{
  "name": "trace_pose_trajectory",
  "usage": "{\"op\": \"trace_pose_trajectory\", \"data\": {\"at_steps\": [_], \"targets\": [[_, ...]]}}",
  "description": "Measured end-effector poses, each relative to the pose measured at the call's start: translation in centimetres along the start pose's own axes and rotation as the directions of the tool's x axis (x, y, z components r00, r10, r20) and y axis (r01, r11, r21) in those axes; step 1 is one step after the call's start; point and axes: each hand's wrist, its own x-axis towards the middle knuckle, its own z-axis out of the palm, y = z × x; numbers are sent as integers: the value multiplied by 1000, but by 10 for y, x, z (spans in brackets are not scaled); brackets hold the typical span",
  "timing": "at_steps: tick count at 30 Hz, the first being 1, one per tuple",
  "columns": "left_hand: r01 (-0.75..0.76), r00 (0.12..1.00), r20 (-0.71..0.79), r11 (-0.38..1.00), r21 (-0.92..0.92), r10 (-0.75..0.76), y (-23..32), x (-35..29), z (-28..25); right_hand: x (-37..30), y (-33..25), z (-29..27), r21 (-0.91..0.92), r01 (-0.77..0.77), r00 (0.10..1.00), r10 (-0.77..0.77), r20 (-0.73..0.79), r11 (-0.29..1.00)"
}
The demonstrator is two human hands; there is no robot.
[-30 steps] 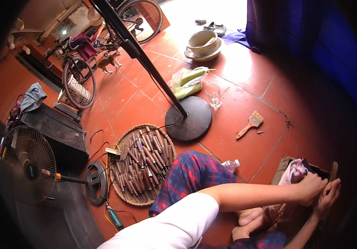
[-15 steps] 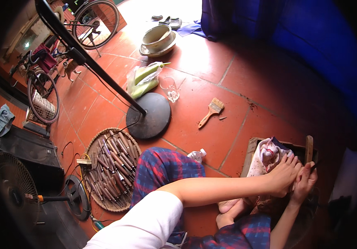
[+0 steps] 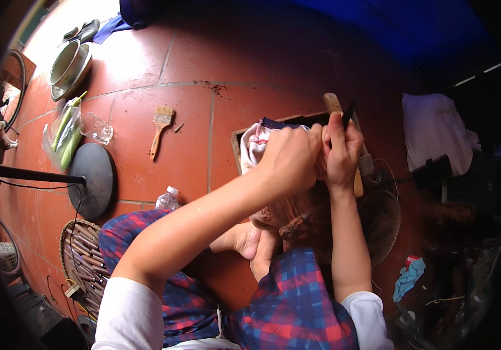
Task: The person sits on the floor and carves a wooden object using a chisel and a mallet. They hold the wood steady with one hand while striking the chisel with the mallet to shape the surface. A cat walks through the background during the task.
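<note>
Close together over a shallow wooden box (image 3: 236, 146), my two hands meet. My left hand (image 3: 293, 157) is closed, its knuckles upward, against the fingers of my right; whatever it grips is hidden. My right hand (image 3: 342, 150) is closed round a thin, dark, pointed tool (image 3: 349, 111) whose tip sticks up past the thumb; its exact kind is unclear. A whitish cloth with red marks (image 3: 252, 149) lies in the box by my left hand. Behind my right hand a flat wooden bar (image 3: 332, 104) leans across the box. Brown, rough wood (image 3: 291, 219) sits in shadow below my hands.
Left of the box are a paintbrush (image 3: 160, 129), a plastic bottle (image 3: 167, 198), a clear cup (image 3: 100, 129) and bagged green vegetables (image 3: 67, 140). A round black stand base (image 3: 93, 181) and a basket of wooden-handled tools (image 3: 84, 256) stand at left. Pale cloth (image 3: 434, 134) hangs at right.
My view has swung to the right, so the floor things shift left in the picture. Both hands stay together over the box; my left has gone from flatter fingers to a closed fist.
</note>
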Motion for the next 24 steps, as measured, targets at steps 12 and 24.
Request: {"op": "trace_pose_trajectory", "data": {"at_steps": [12, 24], "targets": [[26, 1000, 12, 1000, -9, -26, 3, 14, -6, 10, -6, -1, 62, 62, 998, -60, -36, 996], [-119, 990, -86, 986, -119, 109, -13, -26, 10, -26, -20, 13, 134, -92, 990, 76, 120, 987]]}}
